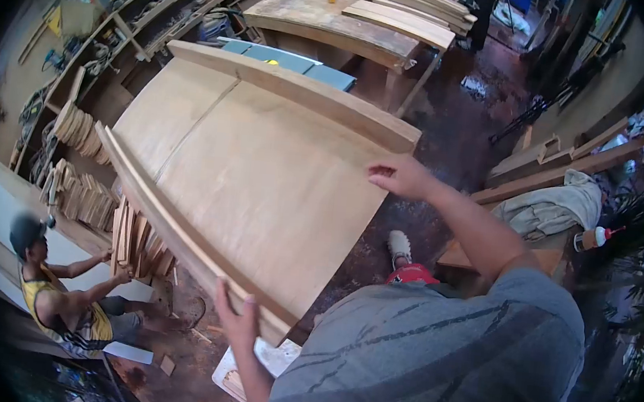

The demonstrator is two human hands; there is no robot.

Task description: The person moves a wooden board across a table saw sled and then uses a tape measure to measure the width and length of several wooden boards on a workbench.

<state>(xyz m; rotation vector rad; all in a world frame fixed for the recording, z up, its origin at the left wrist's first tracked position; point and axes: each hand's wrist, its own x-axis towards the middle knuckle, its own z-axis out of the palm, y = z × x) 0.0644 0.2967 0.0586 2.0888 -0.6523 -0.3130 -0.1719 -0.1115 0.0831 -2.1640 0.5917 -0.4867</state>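
Note:
A large light plywood panel [263, 172] lies tilted across the middle, with a dark seam running across it. Along its far edge stands a wooden board [293, 94]. A second long wooden rail [179, 238] runs down the near left edge. My left hand [237, 318] rests against the outer side of this rail close to its near end, thumb and fingers apart. Over the panel's right edge, just below the end of the far board, hovers my right hand [400, 175]. Its fingers are loosely curled with a gap at the thumb, and nothing shows between them.
Behind the panel is a workbench [316, 22] bearing planks [401, 23]. Shelves [132, 35] with tools line the left wall. A person [69, 293] sits at lower left beside stacked wood pieces [132, 237]. A cloth [554, 204] and a bottle [590, 239] lie at right.

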